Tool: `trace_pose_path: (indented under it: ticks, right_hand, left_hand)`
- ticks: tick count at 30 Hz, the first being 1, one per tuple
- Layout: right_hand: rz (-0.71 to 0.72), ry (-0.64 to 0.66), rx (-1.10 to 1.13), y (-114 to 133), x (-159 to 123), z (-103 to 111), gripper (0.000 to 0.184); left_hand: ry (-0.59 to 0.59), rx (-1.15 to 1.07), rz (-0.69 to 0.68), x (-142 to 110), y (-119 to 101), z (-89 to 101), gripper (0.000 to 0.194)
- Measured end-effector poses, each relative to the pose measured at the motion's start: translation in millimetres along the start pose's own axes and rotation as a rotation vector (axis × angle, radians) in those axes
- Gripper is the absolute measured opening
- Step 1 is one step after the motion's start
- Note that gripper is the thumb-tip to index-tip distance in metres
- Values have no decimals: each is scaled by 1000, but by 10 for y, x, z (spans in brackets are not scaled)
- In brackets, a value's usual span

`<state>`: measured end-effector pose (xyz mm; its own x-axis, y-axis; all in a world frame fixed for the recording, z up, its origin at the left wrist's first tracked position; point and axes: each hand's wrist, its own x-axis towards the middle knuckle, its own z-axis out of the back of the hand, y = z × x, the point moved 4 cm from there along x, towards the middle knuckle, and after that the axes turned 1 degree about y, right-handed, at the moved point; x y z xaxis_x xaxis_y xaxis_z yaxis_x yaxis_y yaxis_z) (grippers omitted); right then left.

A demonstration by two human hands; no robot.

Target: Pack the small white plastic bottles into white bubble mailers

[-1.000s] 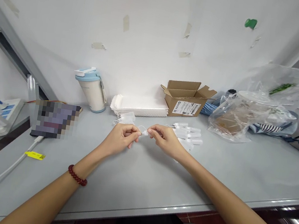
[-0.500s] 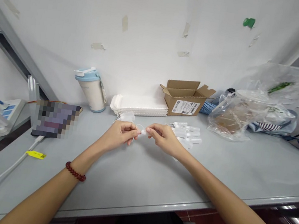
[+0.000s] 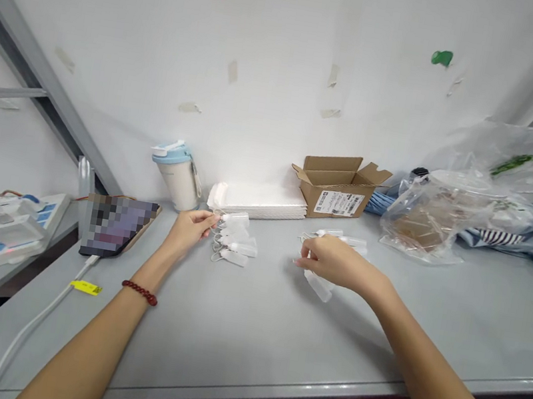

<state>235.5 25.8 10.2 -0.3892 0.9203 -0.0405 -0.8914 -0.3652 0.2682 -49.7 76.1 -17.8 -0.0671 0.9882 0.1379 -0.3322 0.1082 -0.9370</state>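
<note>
My left hand (image 3: 191,229) is closed in a pinch at the loop end of a small translucent white plastic piece (image 3: 236,219). That piece tops a left group of similar pieces with thin white string loops, such as this lower piece (image 3: 234,258). To the right, my right hand (image 3: 335,261) has its fingers bent together, low over a second group of the same pieces. Between its fingertips a tiny pale bit shows, too small to name. One translucent piece (image 3: 317,286) of that group lies just below the right hand, and the hand covers part of the others.
Against the wall stand a cup with a blue lid (image 3: 176,175), a stack of white envelopes or flat boxes (image 3: 261,200) and an open cardboard box (image 3: 338,194). A clear plastic bag (image 3: 424,224) lies to the right. A phone (image 3: 118,226) with a white cable (image 3: 46,310) is at left.
My hands have parted from around a small white piece between them. The left is now at the left group, the right over the right group. The view has shifted slightly.
</note>
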Motion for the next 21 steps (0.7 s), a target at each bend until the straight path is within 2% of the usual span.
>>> trace_pose_path:
  ticks: [4,8,12,15,17,19,21]
  right_hand:
    - [0,25,-49,56,-49,39,15]
    - [-14,68,-79,70,-87,29,12]
    - [-22,96,-107,56,-95,-3,15]
    - [-20,175,-115,55,-76,-61,34]
    - [-24,207,-92,52,-67,-86,39]
    - [-32,209,-61,50,-73,-82,39]
    - [-46,189,-50,58,-99,-48,38]
  left_hand:
    - [54,51,-36,32,58,-133,40]
    - [68,84,-29,65,81,-127,43]
    - [8,78,-28,42,8,-75,43]
    - [-89,106,-80,-25,-135,-47,38]
    - [-134,152,-143,-97,-249,-59,35]
    - [-97,208,-212,-185,-350,-127,32]
    - [19,263,-261,-280,-411,-252,29]
